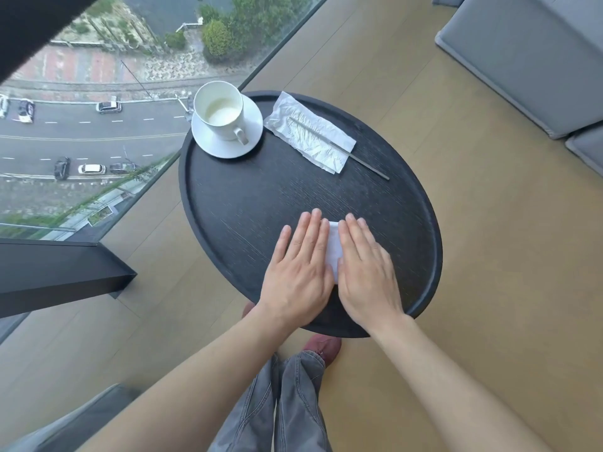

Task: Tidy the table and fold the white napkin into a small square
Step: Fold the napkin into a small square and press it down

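Observation:
A folded white napkin (334,251) lies on the near part of the round black table (248,203). Only a narrow strip of it shows between my hands. My left hand (298,272) lies flat, palm down, on its left side. My right hand (367,272) lies flat on its right side. The fingers of both hands are straight and close together, pressing down. At the table's far side lies a crumpled white wrapper (310,135) with a thin metal utensil (339,148) across it.
A white cup (220,107) on a saucer (251,138) stands at the table's far left edge, next to a floor-to-ceiling window. A grey sofa (528,60) is at the far right. My legs and red shoe (323,347) are under the near edge.

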{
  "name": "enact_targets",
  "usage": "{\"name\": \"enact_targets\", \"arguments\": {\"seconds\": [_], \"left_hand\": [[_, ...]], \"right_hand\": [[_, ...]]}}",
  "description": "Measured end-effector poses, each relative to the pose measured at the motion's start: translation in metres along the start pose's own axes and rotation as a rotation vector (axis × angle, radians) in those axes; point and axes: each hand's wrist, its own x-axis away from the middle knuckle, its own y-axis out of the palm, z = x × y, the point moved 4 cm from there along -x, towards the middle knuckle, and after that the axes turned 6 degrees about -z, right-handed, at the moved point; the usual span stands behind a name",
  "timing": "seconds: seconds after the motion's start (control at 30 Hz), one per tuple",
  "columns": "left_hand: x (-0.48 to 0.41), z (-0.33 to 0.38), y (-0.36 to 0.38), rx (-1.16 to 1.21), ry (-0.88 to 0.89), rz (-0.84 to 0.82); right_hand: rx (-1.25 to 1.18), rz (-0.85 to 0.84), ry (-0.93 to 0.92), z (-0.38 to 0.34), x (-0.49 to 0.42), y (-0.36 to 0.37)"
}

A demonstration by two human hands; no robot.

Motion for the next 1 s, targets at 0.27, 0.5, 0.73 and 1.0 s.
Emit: {"name": "enact_targets", "arguments": {"seconds": [0.27, 0.5, 0.73, 1.0], "left_hand": [[-0.003, -0.020, 0.028, -0.028, -0.030, -0.121], [-0.009, -0.022, 0.010, 0.020, -0.008, -0.280], [-0.063, -0.023, -0.033, -0.089, 0.021, -0.292], [-0.085, -0.028, -0.033, -0.117, 0.086, -0.564]], "right_hand": [[0.167, -0.148, -0.033, 0.017, -0.005, 0.026], [0.277, -0.193, -0.020, 0.009, -0.010, 0.006], [0.388, -0.282, -0.009, -0.013, -0.064, -0.036], [0.141, -0.516, -0.023, 0.002, -0.071, -0.036]]}}
